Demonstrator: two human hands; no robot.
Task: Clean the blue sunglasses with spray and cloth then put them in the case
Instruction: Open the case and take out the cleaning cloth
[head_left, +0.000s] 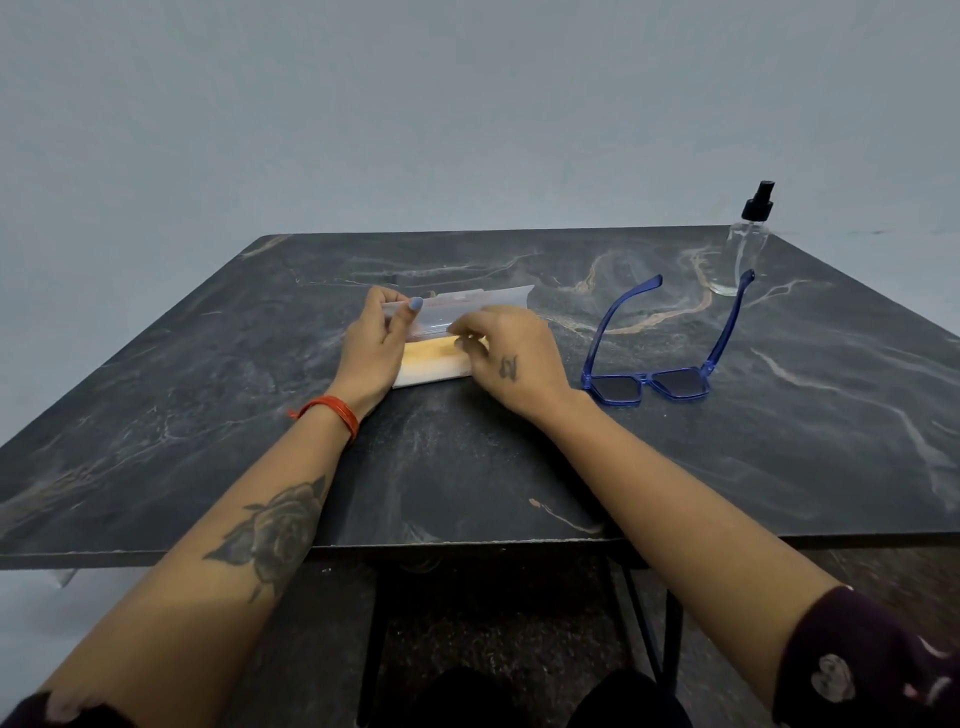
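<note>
A clear plastic pouch (467, 304) with something yellow and white inside, perhaps the cloth (431, 361), lies at the table's middle. My left hand (371, 348) pinches the pouch's upper left flap. Fingers of my right hand (511, 358) pinch its edge near the middle. The blue sunglasses (654, 384) rest to the right with arms unfolded and pointing away, lenses toward me. A clear spray bottle (743, 249) with a black nozzle stands upright at the far right corner.
The dark marbled table (467, 467) has its near edge above black metal legs (649, 623). A plain grey wall stands behind the table.
</note>
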